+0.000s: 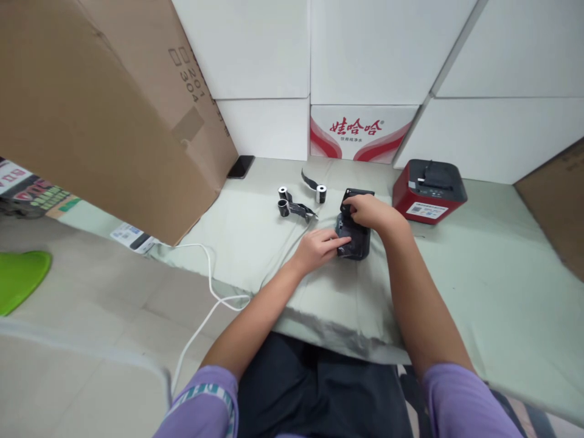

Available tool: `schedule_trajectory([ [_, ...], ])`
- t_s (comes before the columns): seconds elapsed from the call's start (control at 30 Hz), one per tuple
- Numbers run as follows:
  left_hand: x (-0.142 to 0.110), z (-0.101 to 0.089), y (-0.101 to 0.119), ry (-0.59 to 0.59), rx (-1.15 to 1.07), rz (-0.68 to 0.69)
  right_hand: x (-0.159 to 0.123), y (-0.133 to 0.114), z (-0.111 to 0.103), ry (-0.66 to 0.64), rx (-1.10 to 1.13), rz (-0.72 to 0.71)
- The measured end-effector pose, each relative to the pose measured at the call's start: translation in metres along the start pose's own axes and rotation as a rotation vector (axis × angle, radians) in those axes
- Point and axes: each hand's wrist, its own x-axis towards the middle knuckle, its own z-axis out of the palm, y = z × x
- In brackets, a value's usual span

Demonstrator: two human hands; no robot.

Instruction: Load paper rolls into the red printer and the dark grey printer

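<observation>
A small black portable printer point(360, 244) sits on the cloth-covered table in front of me, its lid point(365, 193) raised. My left hand point(318, 248) is against the printer's left side, with one finger stretched across its body. From above right, my right hand point(370, 212) has its fingers bent and closed at the raised lid; their tips are partly hidden. Left of the printer lie a small black-and-white paper roll point(321, 194) with a loose dark strip, a similar roll point(283, 193), and a dark roll point(283, 208) with a crumpled black strip point(302, 211).
A red box-shaped device point(424, 193) with a black top stands right of the printer. A phone point(241, 166) lies beside a large cardboard box point(137, 109) at left. White cartons point(365, 131) line the back. A white cable point(210, 274) hangs over the front edge.
</observation>
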Motion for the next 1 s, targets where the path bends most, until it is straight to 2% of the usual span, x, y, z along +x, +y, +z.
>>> schedule_trajectory([
  [0.07,0.000,0.001,0.000,-0.007,-0.011,-0.004,-0.001,0.005,-0.006,0.126,0.065,-0.021],
  [0.2,0.000,0.003,0.001,-0.054,-0.015,-0.019,0.001,0.026,-0.015,0.519,0.239,-0.052],
  [0.27,0.001,0.003,0.003,-0.083,0.006,-0.045,0.004,0.038,-0.009,0.601,0.390,-0.066],
  [0.43,0.005,-0.002,0.005,-0.059,0.039,-0.234,-0.006,0.058,0.032,0.562,1.098,-0.047],
  [0.5,0.007,-0.003,0.005,-0.026,-0.003,-0.315,-0.019,0.062,0.048,0.531,1.273,-0.053],
  [0.63,0.010,-0.002,0.003,-0.029,-0.145,-0.442,-0.038,0.068,0.066,0.391,1.297,-0.041],
  [0.77,0.012,-0.002,0.004,-0.106,-0.315,-0.514,-0.036,0.072,0.074,0.252,1.297,0.006],
  [0.9,0.011,-0.002,0.001,-0.102,-0.501,-0.633,-0.034,0.073,0.077,0.191,1.283,0.010],
  [1.0,0.015,-0.001,-0.010,-0.100,-0.680,-0.761,-0.037,0.073,0.075,0.160,1.227,-0.024],
])
